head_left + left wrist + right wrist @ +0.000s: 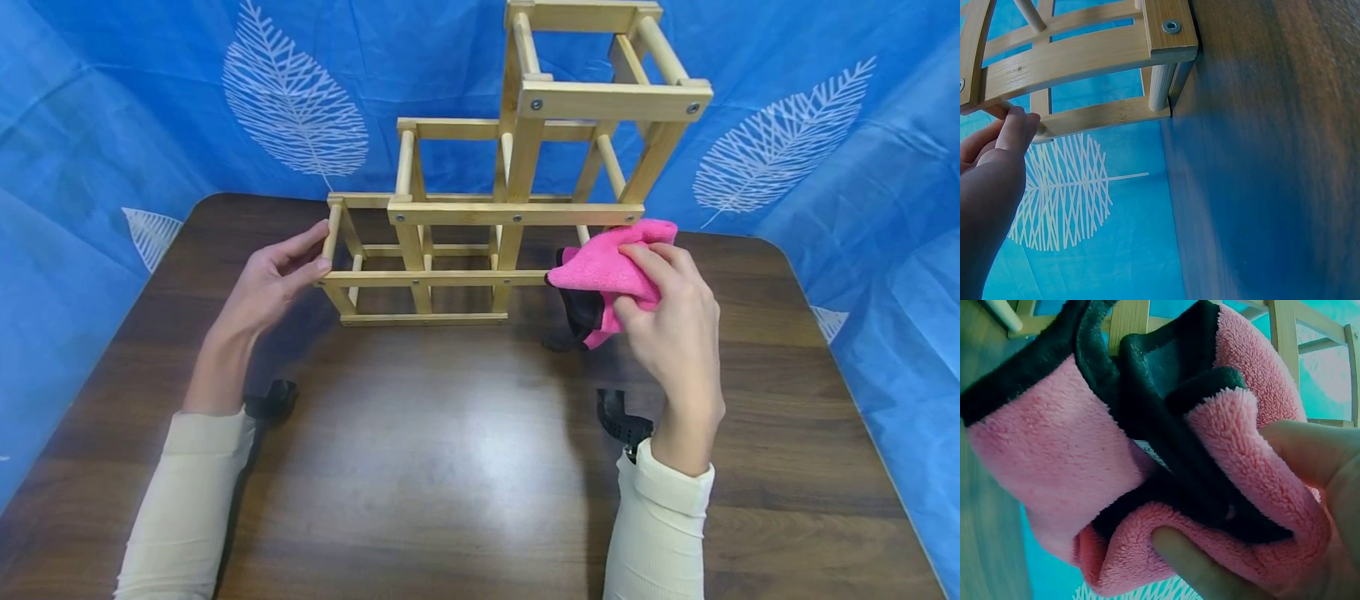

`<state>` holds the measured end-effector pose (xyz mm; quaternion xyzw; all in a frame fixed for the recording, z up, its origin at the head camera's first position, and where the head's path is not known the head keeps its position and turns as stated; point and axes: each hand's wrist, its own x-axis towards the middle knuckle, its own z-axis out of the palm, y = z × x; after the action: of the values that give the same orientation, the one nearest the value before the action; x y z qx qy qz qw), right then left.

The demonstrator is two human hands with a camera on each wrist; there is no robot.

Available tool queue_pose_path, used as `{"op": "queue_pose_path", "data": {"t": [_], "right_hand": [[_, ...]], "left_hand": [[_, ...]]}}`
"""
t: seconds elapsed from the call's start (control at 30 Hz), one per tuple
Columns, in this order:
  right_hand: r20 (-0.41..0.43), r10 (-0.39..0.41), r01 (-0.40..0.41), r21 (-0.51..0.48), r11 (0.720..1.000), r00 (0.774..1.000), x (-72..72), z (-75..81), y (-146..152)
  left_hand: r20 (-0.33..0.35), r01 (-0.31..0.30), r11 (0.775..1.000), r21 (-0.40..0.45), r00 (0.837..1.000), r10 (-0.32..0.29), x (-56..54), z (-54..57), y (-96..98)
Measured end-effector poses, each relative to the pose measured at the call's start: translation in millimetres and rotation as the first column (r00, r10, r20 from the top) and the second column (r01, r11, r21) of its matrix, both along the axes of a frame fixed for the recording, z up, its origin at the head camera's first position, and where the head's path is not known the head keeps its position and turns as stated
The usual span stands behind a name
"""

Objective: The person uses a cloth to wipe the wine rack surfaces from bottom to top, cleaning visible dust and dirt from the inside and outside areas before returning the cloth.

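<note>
A stepped wooden rack [517, 214] of light slats and round dowels stands on the dark table. At its lower left end my left hand [264, 287] pinches the end dowel between thumb and fingers; the left wrist view shows the same hand [997, 156] at the rack's end [1085, 56]. My right hand [671, 312] grips a bunched pink fleecy cloth [611, 262] with black edging, held against the rack's right side below the middle tier. Up close in the right wrist view, thumb and fingers press into the folded cloth [1054, 450]. The cloth hides the rack's lower right corner.
The dark wood-grain table [420, 433] spreads in front of the rack. Behind and beside it hangs a blue sheet [435, 67] with white leaf prints. Black wrist mounts [626, 421] stick out by both sleeves. The rack's tallest tier rises at the right.
</note>
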<state>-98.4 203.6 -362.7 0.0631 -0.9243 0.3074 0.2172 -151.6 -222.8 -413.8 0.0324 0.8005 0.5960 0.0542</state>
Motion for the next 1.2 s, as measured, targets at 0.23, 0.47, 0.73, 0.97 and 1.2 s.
{"op": "queue_pose_path", "data": {"t": [0.23,0.47,0.73,0.97,1.2], "right_hand": [[0.133,-0.002,-0.007,0.068,0.998,0.991,1.3,-0.8,2],[0.083,-0.007,0.004,0.041,0.999,0.997,3.6,1.9,1],[-0.096,-0.051,0.036,-0.153,0.988,0.994,10.6,15.9,-3],[0.005,-0.033,0.033,-0.099,0.994,0.999,4.2,9.0,-6],[0.151,0.014,-0.009,-0.033,0.999,0.988,-1.3,1.2,-1]], "left_hand": [[0.006,0.005,1.0,0.004,1.0,-0.005,-0.8,-0.8,0.2],[-0.003,0.001,1.0,0.002,1.0,-0.001,0.7,-1.8,0.5],[-0.029,0.005,1.0,0.006,1.0,-0.005,-0.1,-1.2,1.8],[-0.012,-0.011,1.0,0.011,1.0,0.011,-0.3,-1.1,1.3],[0.004,-0.016,0.999,0.028,1.0,0.016,-1.4,-1.9,1.3]]}}
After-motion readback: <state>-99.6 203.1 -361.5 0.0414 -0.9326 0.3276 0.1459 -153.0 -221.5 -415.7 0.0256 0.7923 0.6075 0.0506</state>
